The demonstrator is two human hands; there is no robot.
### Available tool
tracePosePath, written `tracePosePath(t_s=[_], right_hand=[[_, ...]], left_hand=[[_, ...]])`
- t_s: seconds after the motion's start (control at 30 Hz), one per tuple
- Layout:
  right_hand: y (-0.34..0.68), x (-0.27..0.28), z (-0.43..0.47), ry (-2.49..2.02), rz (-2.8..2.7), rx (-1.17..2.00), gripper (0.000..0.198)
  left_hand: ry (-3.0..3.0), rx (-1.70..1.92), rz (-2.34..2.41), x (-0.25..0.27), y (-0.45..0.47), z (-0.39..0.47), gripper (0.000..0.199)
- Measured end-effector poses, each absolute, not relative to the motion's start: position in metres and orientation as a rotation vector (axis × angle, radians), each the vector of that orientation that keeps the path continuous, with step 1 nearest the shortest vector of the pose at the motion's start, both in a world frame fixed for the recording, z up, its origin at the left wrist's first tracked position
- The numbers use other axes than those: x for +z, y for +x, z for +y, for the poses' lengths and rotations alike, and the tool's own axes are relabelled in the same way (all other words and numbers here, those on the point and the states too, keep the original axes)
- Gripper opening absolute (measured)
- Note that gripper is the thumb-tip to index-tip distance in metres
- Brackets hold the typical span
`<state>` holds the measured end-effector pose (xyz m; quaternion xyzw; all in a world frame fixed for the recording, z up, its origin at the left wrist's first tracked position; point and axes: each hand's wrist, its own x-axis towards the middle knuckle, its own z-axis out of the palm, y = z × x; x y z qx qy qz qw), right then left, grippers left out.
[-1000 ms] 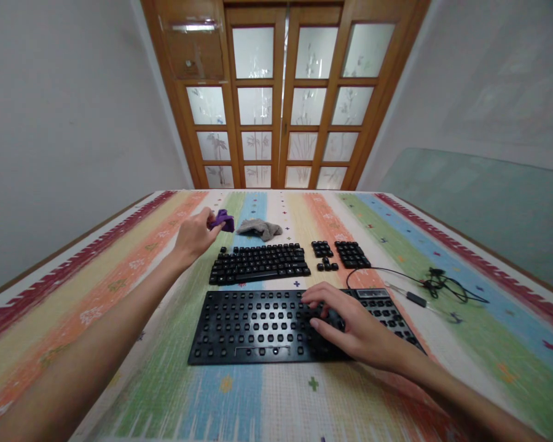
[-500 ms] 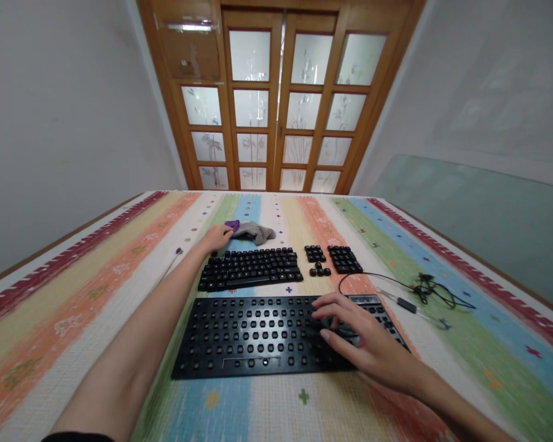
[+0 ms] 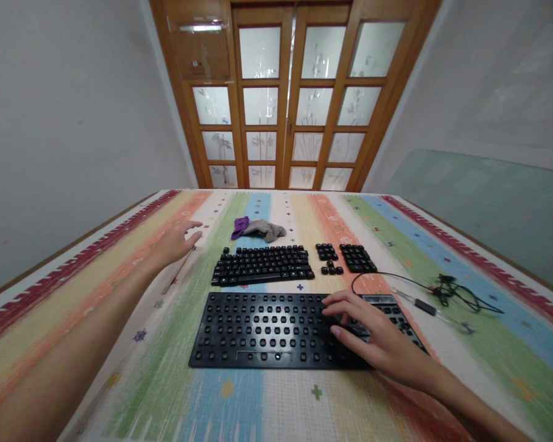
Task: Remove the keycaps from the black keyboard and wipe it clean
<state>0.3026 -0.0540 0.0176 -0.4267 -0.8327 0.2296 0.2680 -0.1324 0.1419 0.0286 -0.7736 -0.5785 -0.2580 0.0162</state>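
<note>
A black keyboard base [image 3: 276, 331] with its keycaps off lies before me. My right hand [image 3: 368, 331] rests on its right part, fingers apart, covering some key stems. My left hand [image 3: 177, 240] is open over the cloth's left side, thumb and fingers spread, with nothing visible between them. Just below it lies a thin light stick [image 3: 177, 275]; its far end is near my palm, and I cannot tell if they touch. A grey and purple cloth [image 3: 265, 229] is crumpled to the right of that hand. Removed keycaps [image 3: 263, 264] stand in rows behind the base.
More keycaps [image 3: 358, 258] are grouped at the right, beside smaller clusters. A black cable [image 3: 456, 296] lies coiled on the striped tablecloth [image 3: 249, 405]. Near it is a slim tool with a black handle [image 3: 424, 306]. Glazed wooden doors [image 3: 283, 104] stand beyond the table.
My left hand has let go of the purple end of the cloth and moved left toward the thin stick. The right hand stays on the keyboard base. The view has shifted slightly left.
</note>
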Motion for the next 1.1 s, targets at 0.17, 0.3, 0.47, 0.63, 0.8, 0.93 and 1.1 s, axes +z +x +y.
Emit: tracePosePath(t_s=[0.17, 0.3, 0.47, 0.63, 0.8, 0.93, 1.1], right_hand=[[0.291, 0.018, -0.047, -1.114, -2.304, 0.627, 0.015], [0.281, 0.019, -0.041, -1.071, -2.319, 0.607, 0.016], [0.279, 0.015, -0.037, -1.092, -2.231, 0.55, 0.014], [0.284, 0.008, -0.036, -1.152, -2.168, 0.539, 0.014], [0.285, 0.006, -0.036, -1.175, -2.137, 0.531, 0.014], [0.285, 0.006, -0.036, -1.186, -2.143, 0.523, 0.014], [0.285, 0.004, -0.037, -1.196, -2.153, 0.508, 0.014]], left_hand=[[-2.552, -0.971, -1.836, 0.002, -0.125, 0.112, 0.049], [-2.637, -0.957, -1.832, -0.015, -0.109, 0.119, 0.046], [-2.707, -0.929, -1.834, -0.018, -0.101, 0.144, 0.042], [-2.806, -0.869, -1.782, -0.019, -0.101, 0.155, 0.035], [-2.862, -0.848, -1.715, -0.022, -0.1, 0.157, 0.029], [-2.868, -0.837, -1.7, -0.024, -0.098, 0.158, 0.029], [-2.881, -0.817, -1.686, -0.024, -0.096, 0.16, 0.027]])
